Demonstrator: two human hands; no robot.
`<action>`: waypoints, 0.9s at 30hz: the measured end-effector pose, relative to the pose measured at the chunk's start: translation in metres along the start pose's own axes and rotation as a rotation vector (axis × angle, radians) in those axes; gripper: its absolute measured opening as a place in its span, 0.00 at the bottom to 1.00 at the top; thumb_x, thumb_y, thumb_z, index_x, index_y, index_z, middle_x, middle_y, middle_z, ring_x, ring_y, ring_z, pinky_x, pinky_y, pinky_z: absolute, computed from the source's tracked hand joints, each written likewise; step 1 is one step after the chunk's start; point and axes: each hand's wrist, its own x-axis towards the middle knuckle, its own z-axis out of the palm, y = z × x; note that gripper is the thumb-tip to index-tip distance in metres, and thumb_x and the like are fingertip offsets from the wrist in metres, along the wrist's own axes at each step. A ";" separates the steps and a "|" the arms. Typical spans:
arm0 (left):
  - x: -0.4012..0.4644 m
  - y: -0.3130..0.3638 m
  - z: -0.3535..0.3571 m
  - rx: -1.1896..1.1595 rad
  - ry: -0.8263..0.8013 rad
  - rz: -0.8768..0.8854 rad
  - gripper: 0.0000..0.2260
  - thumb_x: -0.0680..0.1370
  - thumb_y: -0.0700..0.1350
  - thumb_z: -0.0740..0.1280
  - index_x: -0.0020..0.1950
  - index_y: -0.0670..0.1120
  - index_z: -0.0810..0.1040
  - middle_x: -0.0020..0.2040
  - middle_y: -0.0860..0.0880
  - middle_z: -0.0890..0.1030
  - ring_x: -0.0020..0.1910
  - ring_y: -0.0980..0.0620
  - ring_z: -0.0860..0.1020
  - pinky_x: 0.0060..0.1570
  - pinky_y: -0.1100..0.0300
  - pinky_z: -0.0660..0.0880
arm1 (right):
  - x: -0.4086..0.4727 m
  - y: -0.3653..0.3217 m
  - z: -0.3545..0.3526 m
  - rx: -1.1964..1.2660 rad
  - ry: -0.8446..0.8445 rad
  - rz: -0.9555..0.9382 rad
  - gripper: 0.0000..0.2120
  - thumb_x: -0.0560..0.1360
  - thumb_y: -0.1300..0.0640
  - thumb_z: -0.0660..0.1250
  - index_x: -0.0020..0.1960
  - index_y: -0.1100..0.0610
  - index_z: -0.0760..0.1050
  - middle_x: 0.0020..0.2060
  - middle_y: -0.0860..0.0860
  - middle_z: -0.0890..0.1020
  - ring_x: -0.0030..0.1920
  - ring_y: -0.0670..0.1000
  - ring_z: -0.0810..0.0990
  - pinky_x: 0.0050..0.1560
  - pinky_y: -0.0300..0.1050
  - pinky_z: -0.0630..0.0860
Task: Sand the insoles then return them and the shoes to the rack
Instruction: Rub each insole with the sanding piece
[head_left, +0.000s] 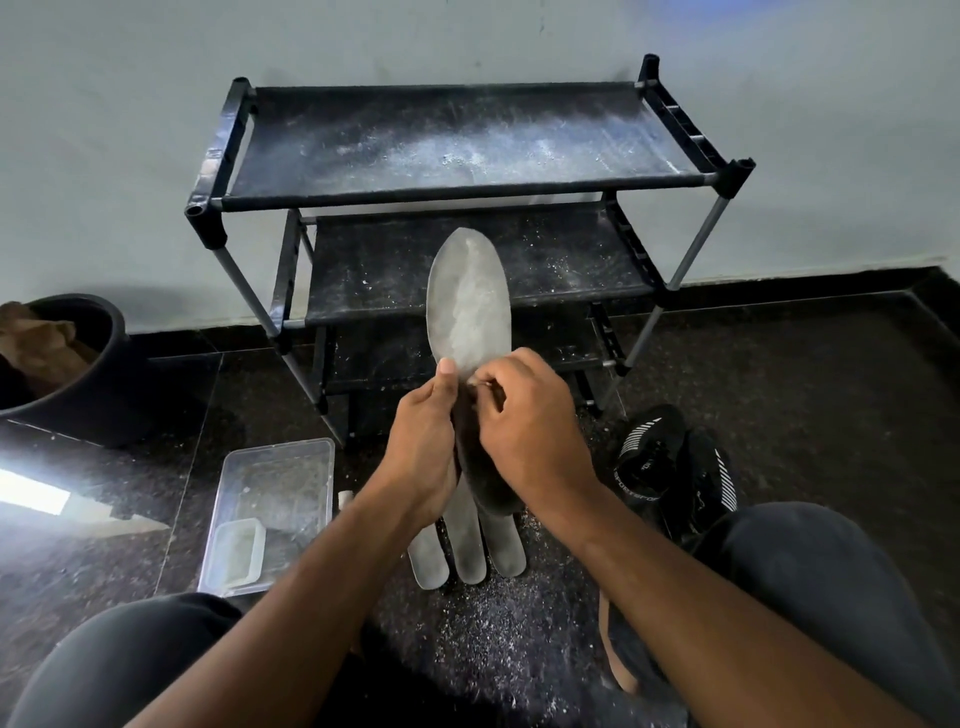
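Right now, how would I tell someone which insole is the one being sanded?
Find the black shoe rack against the wall. In front of its lower shelves, one grey insole stands upright, held by the left hand and right hand. The other insoles lie flat on the floor below the hands.

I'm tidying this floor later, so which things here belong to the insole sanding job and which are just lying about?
Job: held insole, gripped by left hand and right hand; three insoles on the floor; black shoes; rack.

Lying about: clear plastic box; black pot.
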 end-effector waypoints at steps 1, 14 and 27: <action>-0.001 0.000 0.001 -0.006 -0.018 0.000 0.23 0.88 0.52 0.54 0.64 0.36 0.80 0.59 0.37 0.85 0.61 0.44 0.84 0.61 0.53 0.78 | 0.004 0.003 -0.002 0.004 0.030 0.017 0.04 0.78 0.63 0.66 0.46 0.60 0.79 0.44 0.50 0.77 0.45 0.50 0.78 0.45 0.50 0.79; -0.001 0.000 0.000 -0.008 -0.060 0.030 0.23 0.88 0.52 0.54 0.64 0.36 0.81 0.60 0.37 0.85 0.63 0.42 0.83 0.65 0.49 0.77 | 0.016 0.012 -0.011 0.050 0.127 0.132 0.02 0.74 0.64 0.73 0.45 0.59 0.82 0.42 0.50 0.80 0.40 0.40 0.77 0.43 0.26 0.73; 0.002 0.003 -0.005 -0.035 -0.016 0.001 0.23 0.88 0.52 0.54 0.65 0.35 0.80 0.60 0.36 0.84 0.61 0.41 0.84 0.66 0.48 0.77 | 0.004 0.005 -0.003 0.050 0.026 0.020 0.01 0.74 0.64 0.73 0.45 0.59 0.82 0.42 0.49 0.81 0.43 0.45 0.80 0.47 0.40 0.79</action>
